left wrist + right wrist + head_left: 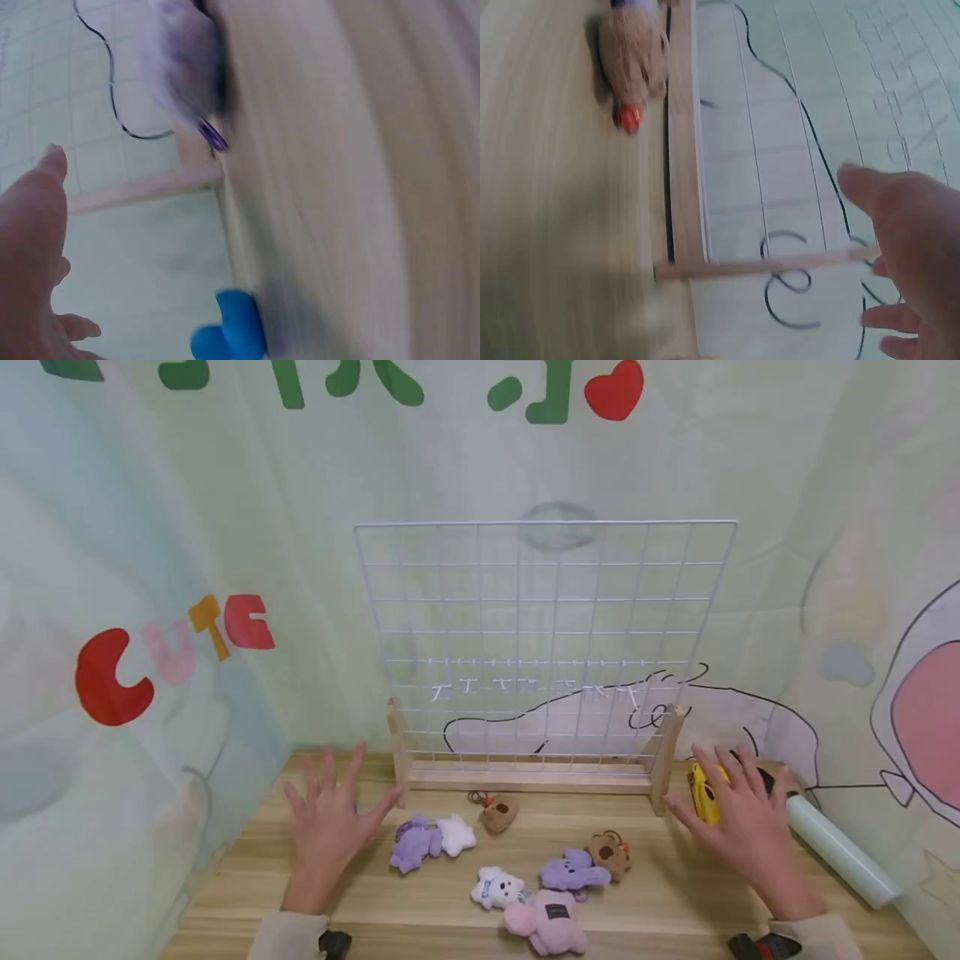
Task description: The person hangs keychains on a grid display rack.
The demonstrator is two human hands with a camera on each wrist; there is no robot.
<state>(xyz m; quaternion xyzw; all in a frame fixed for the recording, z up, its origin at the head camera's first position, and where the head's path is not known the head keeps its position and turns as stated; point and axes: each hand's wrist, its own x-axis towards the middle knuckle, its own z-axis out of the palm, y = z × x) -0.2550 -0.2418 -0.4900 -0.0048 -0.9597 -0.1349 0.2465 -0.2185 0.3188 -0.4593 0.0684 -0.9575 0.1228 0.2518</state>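
Observation:
My left hand [326, 827] is spread, fingers straight, left of a wire grid rack [536, 602] in a wooden stand [528, 777]. Nearest to it lie a purple plush keychain [415, 845] and a white star plush [455, 835]. On the other side my right hand [750, 827] is spread too, in front of a partly hidden yellow object [703, 793]. Neither hand holds anything. Between them lie a brown plush [500, 814], a white plush [497, 888], a second purple plush [572, 870], a brown bear plush [609, 854] and a pink plush [551, 923].
White hooks [528, 683] hang in a row on the rack's lower part. A pale green cylinder [840, 852] lies at the table's right. In the left wrist view a blue rounded object [238, 326] is by the table edge. A printed cloth [315, 568] hangs behind.

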